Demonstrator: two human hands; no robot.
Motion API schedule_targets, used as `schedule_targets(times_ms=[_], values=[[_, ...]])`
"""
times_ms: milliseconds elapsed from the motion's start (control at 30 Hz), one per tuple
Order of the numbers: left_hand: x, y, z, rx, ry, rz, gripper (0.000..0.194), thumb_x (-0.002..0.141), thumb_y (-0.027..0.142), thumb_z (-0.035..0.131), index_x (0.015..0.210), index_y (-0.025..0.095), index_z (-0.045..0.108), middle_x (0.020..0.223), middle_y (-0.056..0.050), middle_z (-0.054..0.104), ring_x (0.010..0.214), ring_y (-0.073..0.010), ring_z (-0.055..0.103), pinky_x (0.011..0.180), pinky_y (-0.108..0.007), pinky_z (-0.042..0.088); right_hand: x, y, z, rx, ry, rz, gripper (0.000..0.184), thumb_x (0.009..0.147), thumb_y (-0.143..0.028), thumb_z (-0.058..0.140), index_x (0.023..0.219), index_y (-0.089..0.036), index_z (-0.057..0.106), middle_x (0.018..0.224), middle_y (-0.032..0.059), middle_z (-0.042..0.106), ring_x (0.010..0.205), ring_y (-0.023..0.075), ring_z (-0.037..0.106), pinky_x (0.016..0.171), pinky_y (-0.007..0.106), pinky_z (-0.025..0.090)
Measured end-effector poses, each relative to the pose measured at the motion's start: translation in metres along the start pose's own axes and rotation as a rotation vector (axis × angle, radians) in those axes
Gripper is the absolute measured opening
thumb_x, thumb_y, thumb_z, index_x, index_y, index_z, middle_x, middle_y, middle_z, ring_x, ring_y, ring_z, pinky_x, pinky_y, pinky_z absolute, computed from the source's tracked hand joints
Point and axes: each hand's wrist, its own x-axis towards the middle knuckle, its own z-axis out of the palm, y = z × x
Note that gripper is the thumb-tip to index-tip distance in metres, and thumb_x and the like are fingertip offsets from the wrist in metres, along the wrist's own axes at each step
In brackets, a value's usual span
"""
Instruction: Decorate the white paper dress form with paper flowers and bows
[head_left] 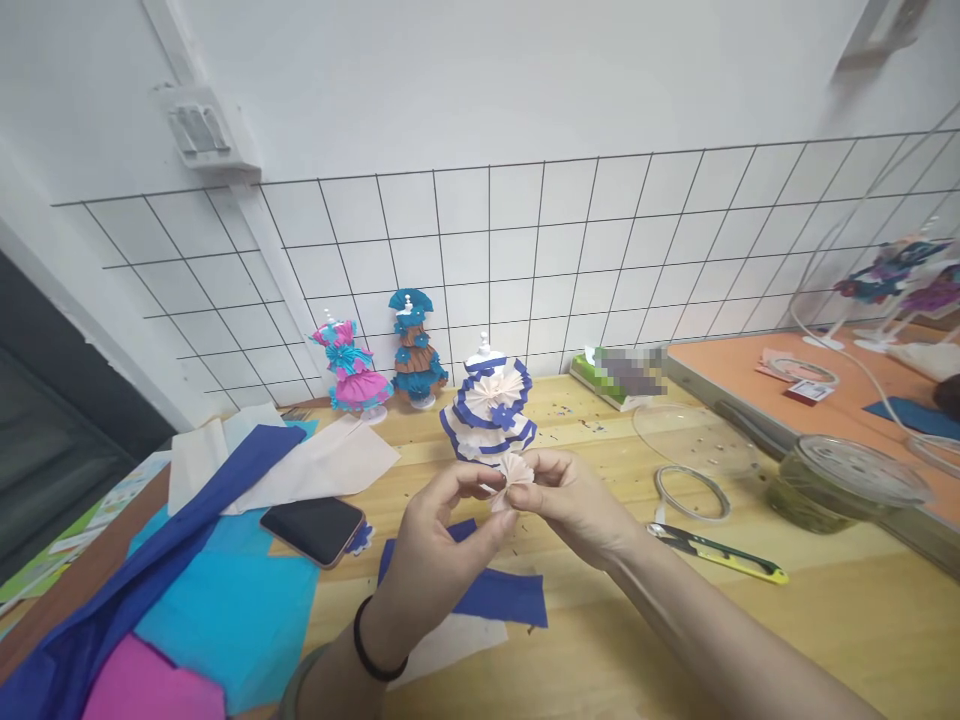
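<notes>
Between my hands is a small pleated fan of cream paper (514, 472), its folds spread out at the top. My left hand (450, 545) pinches its left side between thumb and fingers. On the other side, my right hand (577, 505) grips it with thumb and index finger. Just behind stands a small white mannequin in a cream and blue paper dress (491, 400), with a pleated rosette and a blue flower on it. Below my hands lie a blue paper strip (502, 597) and a cream paper piece (450, 645), partly covered by my left hand and wrist.
To the right lie yellow-handled thread snips (720, 553), a roll of tape (691, 493) and a round clear container (847, 480). A phone (315, 530) and blue crepe paper sheets (232, 610) are at left. Two dressed mannequins (417, 355) stand by the wall grid.
</notes>
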Motion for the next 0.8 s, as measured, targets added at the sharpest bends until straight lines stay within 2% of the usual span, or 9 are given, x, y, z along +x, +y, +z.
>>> schedule_targets(times_ms=[133, 367, 500, 600, 700, 800], values=[[0.001, 0.0, 0.0, 0.133, 0.049, 0.107, 0.013, 0.075, 0.015, 0.057, 0.088, 0.019, 0.058, 0.091, -0.004, 0.062, 0.089, -0.0174, 0.056, 0.081, -0.029, 0.044, 0.0, 0.003, 0.002, 0.039, -0.003, 0.029, 0.017, 0.059, -0.023, 0.077, 0.069, -0.016, 0.065, 0.069, 0.0003, 0.067, 0.067, 0.0121, 0.06, 0.071, 0.027, 0.045], [0.002, 0.003, 0.001, 0.263, 0.137, 0.316, 0.011, 0.073, 0.008, 0.055, 0.075, 0.018, 0.059, 0.078, -0.004, 0.063, 0.079, -0.0174, 0.059, 0.074, -0.03, 0.045, 0.001, 0.008, 0.0, 0.147, -0.051, 0.053, 0.021, 0.057, -0.015, 0.078, 0.074, -0.017, 0.065, 0.066, -0.0049, 0.062, 0.061, 0.0055, 0.055, 0.065, 0.019, 0.043], [0.002, 0.003, 0.001, 0.312, 0.158, 0.303, 0.012, 0.073, 0.008, 0.054, 0.076, 0.019, 0.058, 0.078, -0.003, 0.063, 0.08, -0.0171, 0.058, 0.074, -0.029, 0.045, 0.002, 0.009, -0.004, 0.158, -0.095, 0.121, 0.037, 0.058, -0.014, 0.077, 0.092, -0.02, 0.064, 0.075, -0.0025, 0.064, 0.066, 0.0061, 0.058, 0.067, 0.019, 0.043], [0.003, 0.002, -0.001, 0.373, 0.205, 0.261, 0.009, 0.074, 0.011, 0.054, 0.076, 0.019, 0.057, 0.077, -0.002, 0.063, 0.078, -0.0161, 0.058, 0.072, -0.028, 0.044, 0.003, 0.009, -0.007, 0.123, -0.119, 0.112, 0.046, 0.058, -0.012, 0.077, 0.1, -0.021, 0.062, 0.084, -0.0003, 0.064, 0.077, 0.0085, 0.059, 0.074, 0.022, 0.044], [0.004, 0.001, -0.004, 0.439, 0.222, 0.233, 0.007, 0.076, 0.013, 0.054, 0.077, 0.02, 0.056, 0.077, -0.001, 0.063, 0.076, -0.0162, 0.058, 0.071, -0.028, 0.044, 0.003, 0.007, -0.01, -0.004, -0.1, 0.064, 0.048, 0.06, -0.015, 0.076, 0.104, -0.022, 0.06, 0.087, 0.0003, 0.062, 0.08, 0.0105, 0.058, 0.075, 0.025, 0.045], [0.005, -0.001, -0.005, 0.485, 0.213, 0.267, 0.009, 0.077, 0.013, 0.052, 0.078, 0.021, 0.056, 0.078, -0.002, 0.063, 0.079, -0.0175, 0.058, 0.072, -0.029, 0.043, 0.001, 0.001, -0.01, -0.203, -0.039, -0.002, 0.046, 0.066, -0.023, 0.073, 0.109, -0.023, 0.058, 0.088, 0.0014, 0.06, 0.078, 0.0113, 0.056, 0.073, 0.026, 0.045]])
